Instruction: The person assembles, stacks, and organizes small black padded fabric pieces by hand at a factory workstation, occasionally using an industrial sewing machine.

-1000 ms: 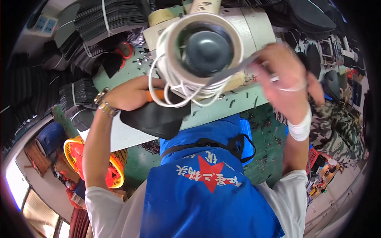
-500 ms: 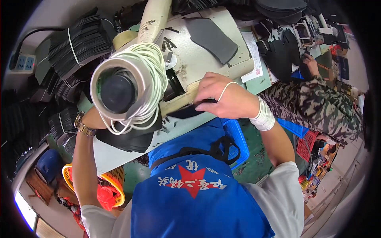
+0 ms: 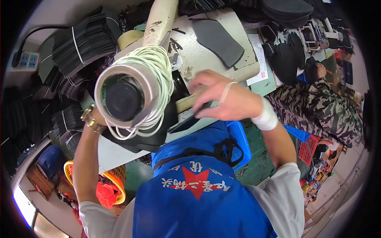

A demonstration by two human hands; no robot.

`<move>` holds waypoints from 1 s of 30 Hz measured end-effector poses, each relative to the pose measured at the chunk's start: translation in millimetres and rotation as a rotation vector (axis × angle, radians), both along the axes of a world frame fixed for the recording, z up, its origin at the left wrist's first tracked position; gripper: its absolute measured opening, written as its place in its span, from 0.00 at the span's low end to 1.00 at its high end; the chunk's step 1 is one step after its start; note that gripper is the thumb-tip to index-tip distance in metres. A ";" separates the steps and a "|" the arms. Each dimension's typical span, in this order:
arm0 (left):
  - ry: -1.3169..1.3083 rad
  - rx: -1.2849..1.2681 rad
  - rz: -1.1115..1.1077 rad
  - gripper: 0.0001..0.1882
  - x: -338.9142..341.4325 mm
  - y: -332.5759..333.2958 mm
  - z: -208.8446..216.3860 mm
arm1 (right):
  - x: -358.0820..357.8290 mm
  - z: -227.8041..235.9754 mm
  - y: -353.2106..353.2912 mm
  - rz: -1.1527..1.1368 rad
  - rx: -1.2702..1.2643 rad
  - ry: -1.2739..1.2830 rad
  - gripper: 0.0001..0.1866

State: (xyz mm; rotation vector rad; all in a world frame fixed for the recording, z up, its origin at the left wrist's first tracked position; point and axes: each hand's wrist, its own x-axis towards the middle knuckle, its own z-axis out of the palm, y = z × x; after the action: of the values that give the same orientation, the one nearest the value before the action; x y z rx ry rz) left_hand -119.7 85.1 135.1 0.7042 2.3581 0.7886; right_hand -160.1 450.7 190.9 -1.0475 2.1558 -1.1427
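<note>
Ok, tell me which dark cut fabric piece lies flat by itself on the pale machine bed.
The dark grey curved fabric piece beyond the right hand; the other dark pieces sit in tied stacked bundles at the left.

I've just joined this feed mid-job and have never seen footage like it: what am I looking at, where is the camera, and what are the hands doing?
There is one picture, from a wide fisheye camera worn on a person's head and looking down, so straight edges bend near the rim. No robot: the two bare forearms rising from the lower edge are the wearer's own, above a blue apron.

The big round thing close to the lens is a spool wound with white cord, part of a cream sewing machine on a pale worktable. A dark grey cut piece lies on the machine bed, and bundles of black pieces are stacked to the left.

The right hand, wrist taped white, presses on black material at the table's front edge. The left hand is hidden behind the spool; only its wristwatch shows.
</note>
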 end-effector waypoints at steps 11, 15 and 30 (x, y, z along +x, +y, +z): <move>-0.684 0.367 0.308 0.08 44.8 42.1 37.1 | -24.8 41.1 15.7 -0.527 0.166 0.939 0.10; -0.658 0.350 0.294 0.08 26.2 58.3 54.9 | -22.4 -2.4 22.4 -0.525 0.144 0.800 0.04; -0.550 0.256 0.221 0.11 18.2 51.7 51.0 | -36.7 134.0 -69.3 -0.045 -0.361 0.398 0.10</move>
State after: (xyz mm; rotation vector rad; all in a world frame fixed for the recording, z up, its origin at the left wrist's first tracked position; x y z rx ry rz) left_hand -101.5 136.8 186.1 0.2709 1.8666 1.2190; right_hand -196.8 381.4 324.9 -1.4976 2.3279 -1.4872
